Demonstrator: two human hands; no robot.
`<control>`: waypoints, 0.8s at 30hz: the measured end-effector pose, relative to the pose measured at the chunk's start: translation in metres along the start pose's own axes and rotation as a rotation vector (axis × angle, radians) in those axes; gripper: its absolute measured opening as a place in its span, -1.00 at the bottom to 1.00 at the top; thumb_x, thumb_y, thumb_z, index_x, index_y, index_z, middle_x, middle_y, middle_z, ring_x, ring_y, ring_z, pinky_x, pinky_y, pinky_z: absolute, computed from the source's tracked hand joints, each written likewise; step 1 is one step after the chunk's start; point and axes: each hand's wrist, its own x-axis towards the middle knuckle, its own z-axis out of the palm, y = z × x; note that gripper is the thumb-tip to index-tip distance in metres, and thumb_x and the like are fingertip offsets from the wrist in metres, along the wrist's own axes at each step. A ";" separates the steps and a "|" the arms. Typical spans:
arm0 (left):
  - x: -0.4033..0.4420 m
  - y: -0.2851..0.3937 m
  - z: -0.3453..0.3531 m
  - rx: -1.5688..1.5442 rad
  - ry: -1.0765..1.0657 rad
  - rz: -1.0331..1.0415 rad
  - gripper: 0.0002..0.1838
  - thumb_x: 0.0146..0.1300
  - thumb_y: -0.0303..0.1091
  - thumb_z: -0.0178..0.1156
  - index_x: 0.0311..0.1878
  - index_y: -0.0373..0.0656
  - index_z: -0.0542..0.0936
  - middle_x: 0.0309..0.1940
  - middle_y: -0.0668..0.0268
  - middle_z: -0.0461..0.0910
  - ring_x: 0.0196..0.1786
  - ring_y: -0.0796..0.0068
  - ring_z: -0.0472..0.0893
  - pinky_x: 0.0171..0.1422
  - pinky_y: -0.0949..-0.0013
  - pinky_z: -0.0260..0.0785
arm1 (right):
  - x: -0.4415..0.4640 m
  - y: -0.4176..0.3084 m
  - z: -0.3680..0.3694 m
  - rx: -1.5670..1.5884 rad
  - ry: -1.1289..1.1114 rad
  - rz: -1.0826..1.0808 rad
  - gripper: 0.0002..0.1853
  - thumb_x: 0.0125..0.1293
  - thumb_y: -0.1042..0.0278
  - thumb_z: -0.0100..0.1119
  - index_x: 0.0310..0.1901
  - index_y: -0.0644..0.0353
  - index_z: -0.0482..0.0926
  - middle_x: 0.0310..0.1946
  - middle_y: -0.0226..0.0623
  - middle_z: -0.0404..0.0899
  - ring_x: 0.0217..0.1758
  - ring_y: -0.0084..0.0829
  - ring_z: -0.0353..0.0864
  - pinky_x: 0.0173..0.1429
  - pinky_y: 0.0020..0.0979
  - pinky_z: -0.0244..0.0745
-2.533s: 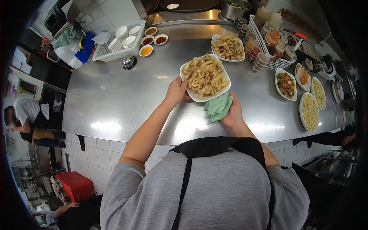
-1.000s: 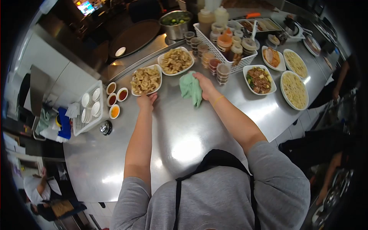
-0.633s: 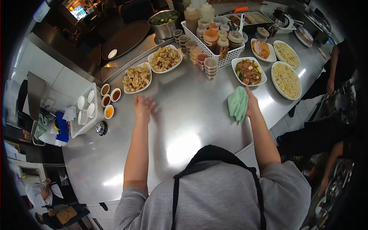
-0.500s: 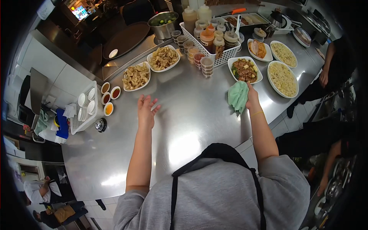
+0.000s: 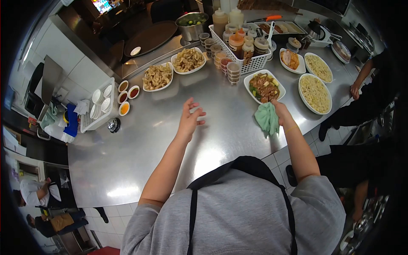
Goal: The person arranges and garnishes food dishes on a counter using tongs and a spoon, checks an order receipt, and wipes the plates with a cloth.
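My right hand (image 5: pixel 281 112) grips the green cloth (image 5: pixel 267 119) and touches the near rim of the white bowl of meat and vegetables (image 5: pixel 264 87). My left hand (image 5: pixel 191 120) hovers over the steel counter (image 5: pixel 140 146) with fingers apart and nothing in it. Beyond it, two white dishes of fried food (image 5: pixel 157 77) (image 5: pixel 188 60) stand side by side at the counter's back edge. To the right of the meat bowl are a dish of sliced meat (image 5: pixel 292 60) and two oval plates of rice (image 5: pixel 315 94) (image 5: pixel 318 68).
Sauce bottles fill a white basket (image 5: pixel 254 64), with stacked sauce cups (image 5: pixel 233 72) beside it. At the left are small sauce dishes (image 5: pixel 124 109), a bell (image 5: pixel 113 125) and a basket of white dishes (image 5: pixel 112 95). A co-worker's hand (image 5: pixel 355 91) is near the right edge.
Both dishes of fried food now stand at the back, released by my left hand. My right hand moved right with the cloth to the meat bowl, which has shifted slightly left relative to the rice plates.
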 end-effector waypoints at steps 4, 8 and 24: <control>-0.004 -0.022 0.003 0.094 -0.063 -0.130 -0.43 0.28 -0.13 -0.03 0.29 -0.08 0.08 0.02 0.26 0.28 -0.11 0.42 0.48 -0.21 0.38 0.41 | -0.040 0.029 0.038 -0.160 -0.094 0.002 -0.63 0.26 0.24 -0.10 -0.11 0.44 0.41 -0.27 -0.12 0.55 -0.29 -0.28 0.61 -0.20 -0.27 0.54; -0.009 -0.042 -0.013 0.107 -0.101 -0.197 -0.48 0.31 -0.09 -0.11 0.26 -0.09 0.13 -0.08 0.26 0.37 -0.19 0.44 0.50 -0.24 0.38 0.42 | -0.060 0.062 0.076 -0.314 -0.218 0.029 -0.61 0.24 0.26 -0.05 -0.04 0.45 0.38 -0.23 -0.13 0.54 -0.23 -0.38 0.58 -0.16 -0.39 0.50; -0.073 -0.064 -0.082 0.170 0.294 -0.165 -0.72 0.35 -0.29 -0.21 -0.02 -0.22 0.37 -0.53 0.35 0.43 -0.62 0.65 0.43 -0.55 0.54 0.42 | 0.061 -0.180 0.145 -1.421 0.421 -0.961 -0.59 -0.01 0.09 0.26 -0.21 0.21 0.53 -0.22 -0.15 0.56 -0.13 -0.22 0.55 -0.11 -0.25 0.44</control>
